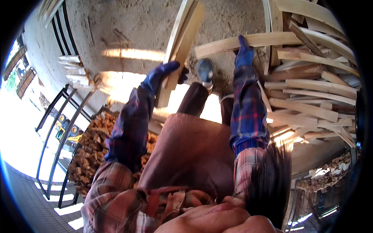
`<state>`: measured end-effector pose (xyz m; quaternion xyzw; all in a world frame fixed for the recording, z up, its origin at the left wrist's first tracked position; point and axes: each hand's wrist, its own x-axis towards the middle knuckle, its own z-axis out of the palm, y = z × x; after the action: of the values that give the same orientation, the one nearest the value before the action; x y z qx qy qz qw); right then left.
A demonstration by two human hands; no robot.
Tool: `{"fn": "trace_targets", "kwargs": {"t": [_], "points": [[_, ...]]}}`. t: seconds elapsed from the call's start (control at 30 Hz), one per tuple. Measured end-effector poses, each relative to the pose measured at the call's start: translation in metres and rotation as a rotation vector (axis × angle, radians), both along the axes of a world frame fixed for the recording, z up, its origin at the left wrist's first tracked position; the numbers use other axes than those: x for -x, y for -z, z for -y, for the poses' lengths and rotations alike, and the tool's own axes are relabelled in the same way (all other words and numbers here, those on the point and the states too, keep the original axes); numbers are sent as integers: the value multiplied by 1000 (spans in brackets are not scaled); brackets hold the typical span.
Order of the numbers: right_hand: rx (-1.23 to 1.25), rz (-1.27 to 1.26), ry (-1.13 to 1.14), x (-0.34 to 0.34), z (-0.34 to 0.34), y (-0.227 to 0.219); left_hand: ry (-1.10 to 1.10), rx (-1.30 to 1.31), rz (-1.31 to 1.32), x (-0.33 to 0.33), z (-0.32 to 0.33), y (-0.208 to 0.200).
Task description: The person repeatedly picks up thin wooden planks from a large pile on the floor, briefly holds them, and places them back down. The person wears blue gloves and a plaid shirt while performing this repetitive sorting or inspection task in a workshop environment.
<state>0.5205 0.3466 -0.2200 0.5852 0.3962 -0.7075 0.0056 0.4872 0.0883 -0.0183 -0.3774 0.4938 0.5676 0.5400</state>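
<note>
Blue-gloved, our left hand grasps two planks; our right hand clenches a slat beside the pile; bare ground lies ahead.

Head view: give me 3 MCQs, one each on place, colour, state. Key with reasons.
1. Where does the pile of wooden slats lie?
A. To the person's right
B. To the person's left
C. In the metal rack

2. What colour are the gloves on both hands?
A. Yellow
B. Blue
C. White

3. What is the left hand doing?
A. Hanging empty
B. Gripping wooden boards
C. Holding a hammer

Key: 1 A, the slats fill the right side. 2 B, both gloves show blue. 3 B, its fingers wrap the boards, while the right hand rests on a slat.
</note>
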Motion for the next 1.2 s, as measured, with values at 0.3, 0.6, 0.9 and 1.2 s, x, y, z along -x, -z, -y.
{"fn": "trace_targets", "kwargs": {"t": [0.3,0.6,0.9,1.2], "points": [[213,-93,-705,-66,102,-240,170,-34,-45,-47,-17,-39],[-202,-103,-75,1,-196,-45,176,49,190,-50,-45,-50],[42,-77,-64,68,-241,-113,-704,-326,132,-90,-55,-95],[598,-70,-736,20,17,-378,-966,-269,0,-124,20,-341]]}}
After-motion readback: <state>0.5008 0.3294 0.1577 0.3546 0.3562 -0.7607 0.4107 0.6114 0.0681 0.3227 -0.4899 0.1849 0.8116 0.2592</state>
